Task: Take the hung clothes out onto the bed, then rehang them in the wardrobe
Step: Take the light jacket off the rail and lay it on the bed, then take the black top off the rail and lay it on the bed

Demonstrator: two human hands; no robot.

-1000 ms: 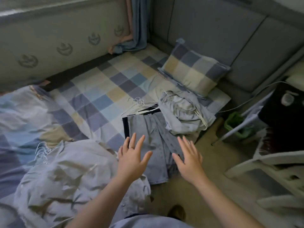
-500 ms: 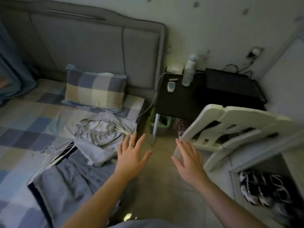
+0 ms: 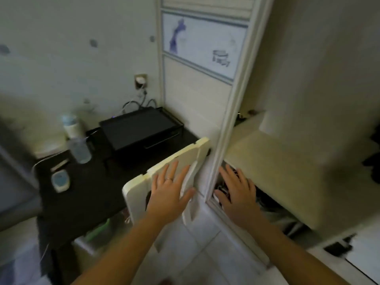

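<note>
I face the open white wardrobe [image 3: 232, 99], whose cream shelf [image 3: 273, 161] juts out at the right. My left hand [image 3: 169, 194], with a ring on one finger, is held flat with fingers spread in front of a white folded plastic chair [image 3: 181, 159]. My right hand [image 3: 236, 192] is spread open too, in front of the dark gap under the shelf, where shoes or tangled items [image 3: 267, 204] lie blurred. Neither hand holds anything. The bed and the clothes are out of view.
A black bedside table [image 3: 86, 194] at the left carries a black box-like device [image 3: 141, 128], two bottles [image 3: 78, 147] and a small white remote [image 3: 60, 181]. A wall socket with cables [image 3: 140, 81] is above. A green bin [image 3: 98, 231] sits under the table. Pale tiles cover the floor.
My view has swung right from the bed with its laid-out clothes, past the headboard, to the wardrobe. Both hands stay raised, open and empty.
</note>
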